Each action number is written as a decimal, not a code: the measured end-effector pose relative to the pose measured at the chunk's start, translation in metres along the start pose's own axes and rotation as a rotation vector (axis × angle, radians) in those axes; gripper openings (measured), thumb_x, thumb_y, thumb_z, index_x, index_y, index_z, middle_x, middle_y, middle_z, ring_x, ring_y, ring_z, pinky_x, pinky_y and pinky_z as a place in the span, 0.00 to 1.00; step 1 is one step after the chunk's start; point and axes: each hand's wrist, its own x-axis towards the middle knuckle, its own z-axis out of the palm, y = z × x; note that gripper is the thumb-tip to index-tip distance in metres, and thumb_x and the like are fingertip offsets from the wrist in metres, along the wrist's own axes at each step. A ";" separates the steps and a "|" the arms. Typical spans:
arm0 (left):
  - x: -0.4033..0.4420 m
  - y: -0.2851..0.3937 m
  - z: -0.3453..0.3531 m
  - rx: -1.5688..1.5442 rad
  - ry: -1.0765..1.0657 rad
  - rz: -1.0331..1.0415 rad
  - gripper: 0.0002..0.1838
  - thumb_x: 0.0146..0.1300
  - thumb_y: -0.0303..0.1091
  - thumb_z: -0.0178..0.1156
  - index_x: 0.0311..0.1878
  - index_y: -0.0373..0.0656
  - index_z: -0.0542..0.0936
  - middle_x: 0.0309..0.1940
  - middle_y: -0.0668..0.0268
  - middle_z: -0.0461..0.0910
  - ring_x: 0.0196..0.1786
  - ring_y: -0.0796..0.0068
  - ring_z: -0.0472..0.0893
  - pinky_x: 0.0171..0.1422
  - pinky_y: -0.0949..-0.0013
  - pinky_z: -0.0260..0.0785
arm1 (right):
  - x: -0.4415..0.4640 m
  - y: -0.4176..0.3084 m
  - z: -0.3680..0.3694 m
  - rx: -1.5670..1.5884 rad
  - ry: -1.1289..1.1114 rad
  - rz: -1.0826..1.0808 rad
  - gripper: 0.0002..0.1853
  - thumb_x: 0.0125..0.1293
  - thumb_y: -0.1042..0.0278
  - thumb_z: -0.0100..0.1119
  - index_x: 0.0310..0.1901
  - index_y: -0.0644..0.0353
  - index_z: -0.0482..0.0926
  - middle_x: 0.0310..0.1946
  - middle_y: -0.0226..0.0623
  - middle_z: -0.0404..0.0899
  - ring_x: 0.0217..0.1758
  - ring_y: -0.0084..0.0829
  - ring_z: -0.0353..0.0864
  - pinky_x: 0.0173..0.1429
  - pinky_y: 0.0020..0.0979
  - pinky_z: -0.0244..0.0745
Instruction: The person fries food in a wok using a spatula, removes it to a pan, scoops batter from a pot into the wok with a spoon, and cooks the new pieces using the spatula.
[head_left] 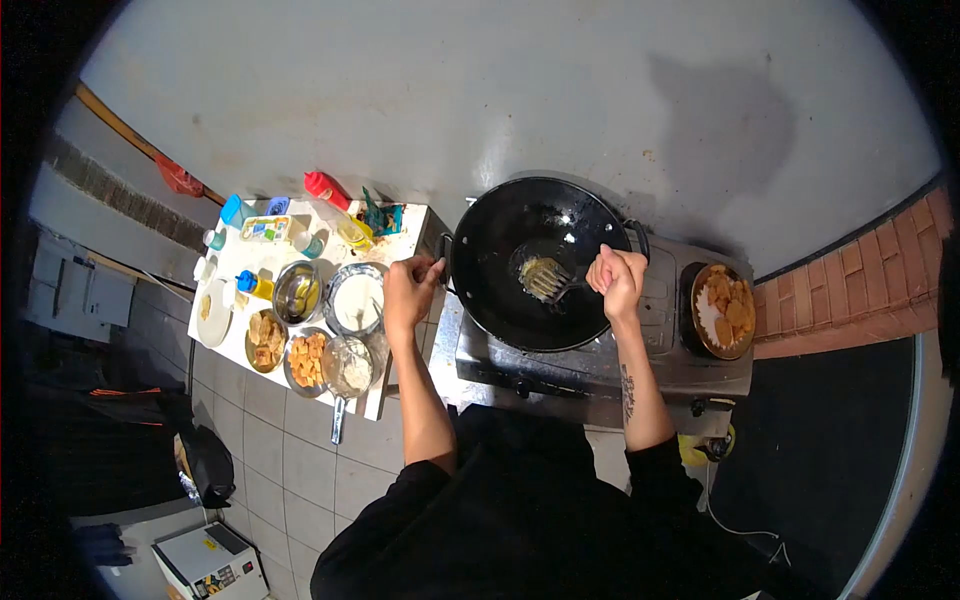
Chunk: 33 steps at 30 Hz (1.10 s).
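Note:
A large black wok (490, 315) sits on the stove, with a little oil and a pale yellowish piece of food (541, 272) at its bottom. My left hand (410, 295) is at the wok's left side, its fingers closed on the loop handle (446, 262). Over the wok's right part, my right hand (617, 282) is wrapped around the handle of a slotted spatula (560, 286). The spatula's head touches the food in the wok; most of its handle is hidden by my fist.
A pan (725, 318) of browned pieces stands on the stove's (600, 375) right side. On the white table (400, 225) at left are bowls of flour (357, 303) and cut pieces (307, 360), a sieve (350, 372), bottles and a plate (213, 320). A wall rises behind.

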 end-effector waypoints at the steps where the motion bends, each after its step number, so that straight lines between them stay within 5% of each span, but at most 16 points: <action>1: 0.000 0.000 0.000 0.024 -0.011 0.002 0.13 0.59 0.35 0.66 0.34 0.31 0.83 0.20 0.55 0.80 0.21 0.70 0.78 0.31 0.67 0.69 | 0.001 -0.002 0.000 0.001 -0.024 -0.032 0.27 0.69 0.69 0.47 0.10 0.57 0.55 0.06 0.32 0.56 0.08 0.23 0.52 0.16 0.28 0.47; 5: -0.002 -0.002 0.001 -0.016 0.015 0.038 0.13 0.58 0.34 0.66 0.33 0.31 0.83 0.20 0.55 0.80 0.21 0.71 0.78 0.31 0.67 0.69 | 0.008 -0.020 -0.005 0.093 -0.058 -0.095 0.28 0.70 0.68 0.46 0.09 0.57 0.55 0.06 0.32 0.56 0.08 0.23 0.51 0.16 0.27 0.46; 6: -0.004 0.013 -0.007 0.020 -0.054 -0.078 0.17 0.57 0.40 0.67 0.39 0.33 0.85 0.31 0.49 0.84 0.34 0.59 0.84 0.44 0.62 0.73 | 0.011 -0.026 -0.008 0.072 -0.084 -0.105 0.27 0.70 0.69 0.47 0.09 0.57 0.56 0.07 0.32 0.56 0.09 0.23 0.52 0.17 0.27 0.46; 8: -0.003 0.010 -0.007 0.007 -0.057 -0.085 0.17 0.57 0.40 0.67 0.39 0.33 0.85 0.31 0.49 0.84 0.35 0.59 0.84 0.45 0.62 0.73 | 0.014 -0.033 -0.013 0.049 -0.113 -0.117 0.27 0.69 0.69 0.47 0.10 0.57 0.56 0.07 0.32 0.56 0.09 0.23 0.52 0.17 0.28 0.47; 13: -0.002 0.004 -0.004 -0.018 -0.037 -0.072 0.17 0.57 0.40 0.68 0.39 0.33 0.85 0.31 0.50 0.84 0.35 0.58 0.84 0.44 0.62 0.72 | 0.015 -0.037 -0.013 -0.524 -0.248 -0.255 0.26 0.67 0.70 0.49 0.10 0.61 0.57 0.08 0.29 0.58 0.11 0.20 0.55 0.20 0.28 0.47; 24: 0.001 0.000 -0.003 -0.023 -0.052 -0.085 0.18 0.56 0.42 0.69 0.36 0.33 0.84 0.26 0.51 0.82 0.30 0.61 0.81 0.39 0.62 0.71 | 0.001 -0.005 -0.005 -0.214 -0.195 -0.191 0.25 0.67 0.72 0.48 0.11 0.59 0.56 0.08 0.30 0.57 0.10 0.21 0.55 0.18 0.27 0.47; 33: 0.003 0.008 -0.007 0.016 -0.086 -0.109 0.18 0.56 0.42 0.68 0.38 0.34 0.84 0.31 0.50 0.84 0.34 0.58 0.83 0.42 0.61 0.73 | -0.002 -0.027 0.013 -0.122 -0.175 -0.175 0.25 0.68 0.72 0.48 0.11 0.61 0.57 0.08 0.28 0.58 0.11 0.19 0.54 0.19 0.27 0.46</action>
